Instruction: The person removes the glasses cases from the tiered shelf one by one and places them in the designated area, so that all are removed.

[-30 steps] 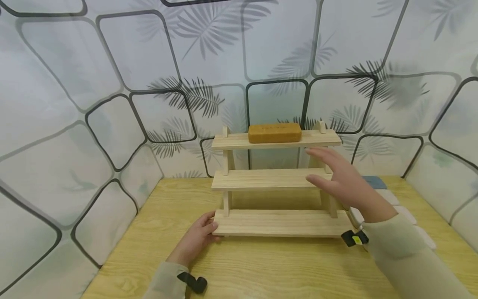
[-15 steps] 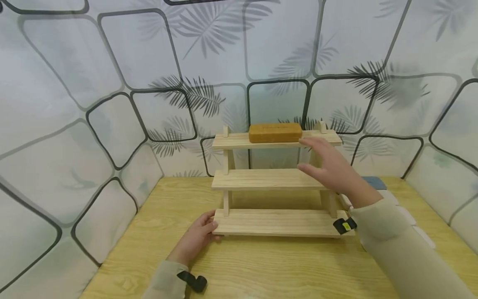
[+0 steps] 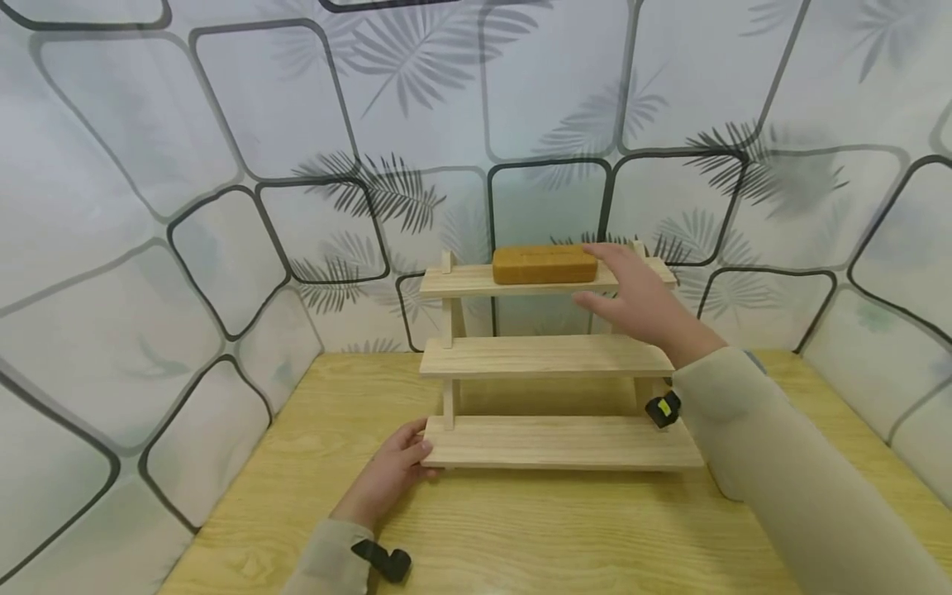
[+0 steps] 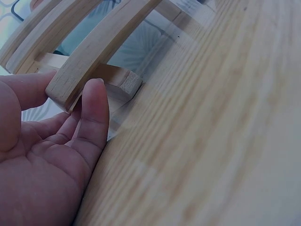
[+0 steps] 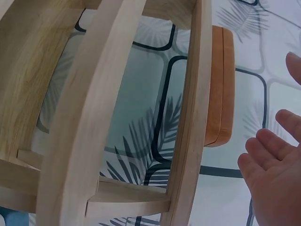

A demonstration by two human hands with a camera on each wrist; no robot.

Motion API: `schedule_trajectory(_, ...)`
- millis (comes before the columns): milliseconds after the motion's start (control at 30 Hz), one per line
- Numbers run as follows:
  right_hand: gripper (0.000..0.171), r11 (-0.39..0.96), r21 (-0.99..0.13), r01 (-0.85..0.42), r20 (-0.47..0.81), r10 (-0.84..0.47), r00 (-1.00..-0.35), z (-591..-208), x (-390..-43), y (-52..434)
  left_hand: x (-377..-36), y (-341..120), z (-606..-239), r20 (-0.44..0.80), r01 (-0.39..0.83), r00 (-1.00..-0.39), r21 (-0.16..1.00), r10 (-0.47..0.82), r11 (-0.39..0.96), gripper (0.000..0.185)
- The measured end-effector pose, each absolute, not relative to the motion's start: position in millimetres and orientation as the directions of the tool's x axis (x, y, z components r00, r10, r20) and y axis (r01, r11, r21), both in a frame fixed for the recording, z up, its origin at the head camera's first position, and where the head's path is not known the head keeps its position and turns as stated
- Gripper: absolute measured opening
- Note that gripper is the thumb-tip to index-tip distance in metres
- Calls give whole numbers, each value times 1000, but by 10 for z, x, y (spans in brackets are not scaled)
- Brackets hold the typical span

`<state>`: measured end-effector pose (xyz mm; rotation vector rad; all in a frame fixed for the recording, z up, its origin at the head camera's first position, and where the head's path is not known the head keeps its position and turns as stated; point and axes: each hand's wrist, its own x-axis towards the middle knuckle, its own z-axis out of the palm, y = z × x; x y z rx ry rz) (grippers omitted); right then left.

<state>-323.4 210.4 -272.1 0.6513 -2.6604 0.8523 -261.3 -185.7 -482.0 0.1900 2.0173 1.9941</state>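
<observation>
1. The left hand (image 3: 390,475) is laid on the wooden table (image 3: 521,537) at the left end of the three-tier wooden rack (image 3: 546,357). In the left wrist view its thumb (image 4: 94,115) and fingers are seen pinching the corner of the lowest shelf (image 4: 70,80), so the rack is judged to be steadied.

2. The brown case (image 3: 545,264) is lying flat on the top shelf, near its middle, lengthwise along the board.

3. The right hand (image 3: 640,302) is held spread just beside the right end of the case, fingers straight and apart; nothing is gripped. Whether a fingertip is touching the case cannot be told.

4. The step in hand is judged to be the reach for the case. The next move would call for the fingers to be closed round its right end, with the rack kept from tipping.

5. Compared with a second ago, the right hand has been raised from the middle shelf's height to the top shelf and brought leftward. The left hand and the case are unmoved.
</observation>
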Motion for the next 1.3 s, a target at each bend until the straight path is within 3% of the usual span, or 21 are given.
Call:
schedule_trajectory(600,110,751,-584,-308,214,-224,-951,-2763,-3697,1985,-2628,-1872,-4814,-114,-114,-948,993,297,19,59)
schedule_trajectory(1300,118,801,-551,-233,133,-191,-972,-2748,-3899,1866,-2623,-1879,-4817,-102,-104,-944,995,313,10,60)
